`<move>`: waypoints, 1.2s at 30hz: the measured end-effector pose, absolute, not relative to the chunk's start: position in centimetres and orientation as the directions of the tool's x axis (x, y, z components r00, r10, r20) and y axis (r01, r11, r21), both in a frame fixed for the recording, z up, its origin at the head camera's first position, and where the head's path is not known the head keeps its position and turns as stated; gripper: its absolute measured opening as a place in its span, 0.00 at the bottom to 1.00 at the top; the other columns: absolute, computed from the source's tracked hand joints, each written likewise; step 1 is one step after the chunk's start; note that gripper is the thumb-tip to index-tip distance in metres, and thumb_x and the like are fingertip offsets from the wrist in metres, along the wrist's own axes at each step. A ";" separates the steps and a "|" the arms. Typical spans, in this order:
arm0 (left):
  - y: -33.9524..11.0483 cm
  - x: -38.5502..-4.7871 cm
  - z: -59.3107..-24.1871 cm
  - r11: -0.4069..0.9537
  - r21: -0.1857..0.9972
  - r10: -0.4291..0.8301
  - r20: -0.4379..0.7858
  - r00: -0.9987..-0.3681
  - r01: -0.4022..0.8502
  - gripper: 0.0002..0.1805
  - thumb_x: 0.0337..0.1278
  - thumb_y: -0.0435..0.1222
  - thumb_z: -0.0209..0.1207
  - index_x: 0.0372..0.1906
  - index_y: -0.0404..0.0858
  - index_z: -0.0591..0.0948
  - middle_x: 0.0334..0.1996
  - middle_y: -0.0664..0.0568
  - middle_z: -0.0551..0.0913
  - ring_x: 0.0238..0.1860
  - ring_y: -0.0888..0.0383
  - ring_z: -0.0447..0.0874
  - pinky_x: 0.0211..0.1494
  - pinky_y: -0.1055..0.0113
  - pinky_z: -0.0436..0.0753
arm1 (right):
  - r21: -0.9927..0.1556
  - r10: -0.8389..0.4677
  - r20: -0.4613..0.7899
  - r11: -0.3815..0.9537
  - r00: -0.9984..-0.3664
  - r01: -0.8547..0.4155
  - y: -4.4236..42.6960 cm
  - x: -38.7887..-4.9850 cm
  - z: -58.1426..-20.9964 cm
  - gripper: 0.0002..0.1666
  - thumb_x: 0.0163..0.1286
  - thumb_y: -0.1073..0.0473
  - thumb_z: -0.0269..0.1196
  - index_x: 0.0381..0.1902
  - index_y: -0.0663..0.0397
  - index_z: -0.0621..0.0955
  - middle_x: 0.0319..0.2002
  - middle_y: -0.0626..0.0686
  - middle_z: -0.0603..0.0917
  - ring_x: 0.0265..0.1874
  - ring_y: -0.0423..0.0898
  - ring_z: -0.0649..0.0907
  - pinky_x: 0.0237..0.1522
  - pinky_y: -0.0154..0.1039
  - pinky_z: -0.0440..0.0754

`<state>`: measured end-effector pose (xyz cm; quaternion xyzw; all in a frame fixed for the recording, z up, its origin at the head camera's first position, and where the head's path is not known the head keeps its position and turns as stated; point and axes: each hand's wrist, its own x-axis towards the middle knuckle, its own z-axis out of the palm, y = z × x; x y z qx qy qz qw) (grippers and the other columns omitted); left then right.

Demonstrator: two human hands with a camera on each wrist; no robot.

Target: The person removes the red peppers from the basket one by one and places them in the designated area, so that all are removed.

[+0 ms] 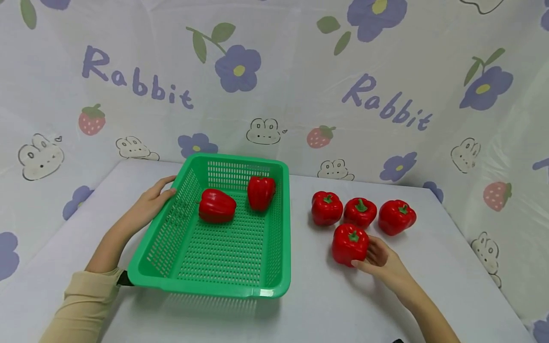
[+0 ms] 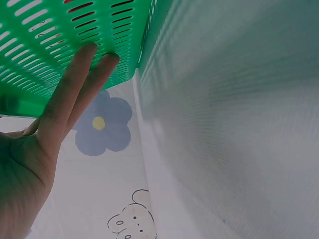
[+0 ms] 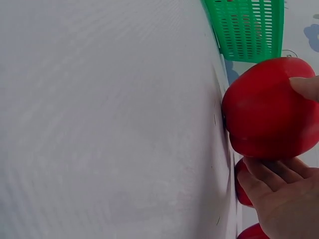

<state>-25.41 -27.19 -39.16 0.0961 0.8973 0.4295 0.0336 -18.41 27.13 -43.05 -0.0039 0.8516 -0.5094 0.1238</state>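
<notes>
Green basket (image 1: pixel 206 287), 1 pc.; cont. 2 red peppers (image 1: pixel 217 206), on their sides, far half, seen whole in head view only; L hand (image 1: pixel 147 205): straight fingers (image 2: pixel 75 74) agst. basket's outside, per L wrist view; R hand (image 1: pixel 388 267): grips held pepper (image 1: pixel 349 244), R of basket, fingers opp. thumb per R wrist view; 3 loose peppers (image 1: pixel 360 212) just beyond, on table (image 1: pixel 326 305).

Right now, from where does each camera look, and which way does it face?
Head: worn on the head, facing forward and down at the green basket and peppers; left hand and right hand show, with forearms.
Left wrist: worn there, facing along the left hand, whose straight fingers lie against the basket's slotted side.
Right wrist: worn there, facing the right hand and the red pepper it holds.
Head and right-wrist views share that pepper and the basket.
</notes>
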 end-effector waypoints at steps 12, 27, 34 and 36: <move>-27.1 -25.3 -39.1 0.611 0.780 0.203 0.013 -0.979 0.137 0.34 0.77 0.52 0.36 0.79 0.42 0.48 0.65 0.30 0.69 0.58 0.38 0.76 0.61 0.43 0.71 | -0.841 -0.106 -0.155 0.536 -0.982 0.075 27.2 -18.0 -42.6 0.53 0.63 0.47 0.68 0.77 0.52 0.52 0.74 0.61 0.62 0.72 0.63 0.63 0.66 0.56 0.70; -27.1 -25.3 -39.0 0.600 0.787 0.209 0.021 -0.978 0.145 0.33 0.77 0.51 0.36 0.78 0.42 0.49 0.63 0.30 0.71 0.57 0.39 0.78 0.60 0.45 0.72 | -0.850 -0.085 0.037 0.521 -0.996 -0.076 26.0 -18.2 -39.1 0.50 0.64 0.50 0.68 0.77 0.45 0.55 0.76 0.54 0.59 0.75 0.59 0.58 0.60 0.35 0.71; -27.2 -25.4 -39.0 0.603 0.785 0.206 0.022 -0.978 0.144 0.33 0.77 0.52 0.36 0.78 0.42 0.49 0.63 0.30 0.72 0.56 0.40 0.78 0.60 0.46 0.72 | -0.864 -0.094 0.094 0.487 -0.991 -0.128 24.4 -19.1 -37.6 0.51 0.64 0.50 0.68 0.78 0.41 0.54 0.77 0.50 0.59 0.76 0.55 0.57 0.68 0.53 0.65; -27.2 -25.4 -39.0 0.603 0.785 0.204 0.020 -0.979 0.142 0.33 0.77 0.52 0.36 0.78 0.43 0.49 0.64 0.30 0.71 0.56 0.40 0.78 0.60 0.46 0.72 | -0.877 -0.096 0.097 0.463 -0.991 -0.131 23.8 -19.4 -37.1 0.51 0.63 0.50 0.68 0.77 0.40 0.54 0.77 0.49 0.59 0.77 0.55 0.57 0.69 0.58 0.62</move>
